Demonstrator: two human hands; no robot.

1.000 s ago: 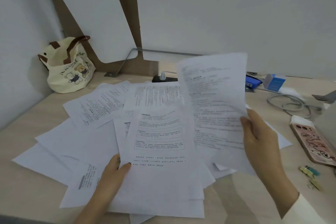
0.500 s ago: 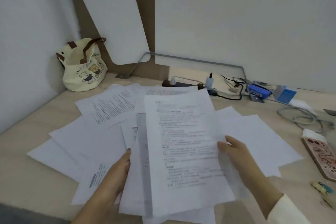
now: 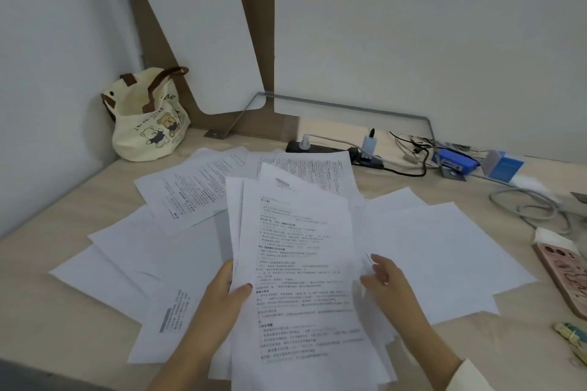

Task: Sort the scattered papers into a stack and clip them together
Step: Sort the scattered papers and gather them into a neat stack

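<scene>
White printed papers lie scattered across the light wooden desk (image 3: 47,311), with loose sheets on the left (image 3: 133,251), at the back (image 3: 190,194) and on the right (image 3: 444,251). In front of me a small stack of printed sheets (image 3: 298,279) is gathered, its edges uneven. My left hand (image 3: 222,295) grips the stack's left edge, thumb on the top sheet. My right hand (image 3: 387,282) hovers at the stack's right edge, blurred, fingers relaxed and holding nothing. Small coloured clips (image 3: 571,336) lie at the desk's right edge.
A cream tote bag (image 3: 149,127) stands in the back left corner. Along the back wall run a black power strip (image 3: 317,147), plugs, a blue stapler (image 3: 457,162) and a blue box (image 3: 505,165). A grey cable (image 3: 533,209) and a pink-cased phone (image 3: 565,276) lie at the right.
My right hand brought the raised printed sheet down and to the left onto the stack, then let it go. My left hand keeps its grip on the stack.
</scene>
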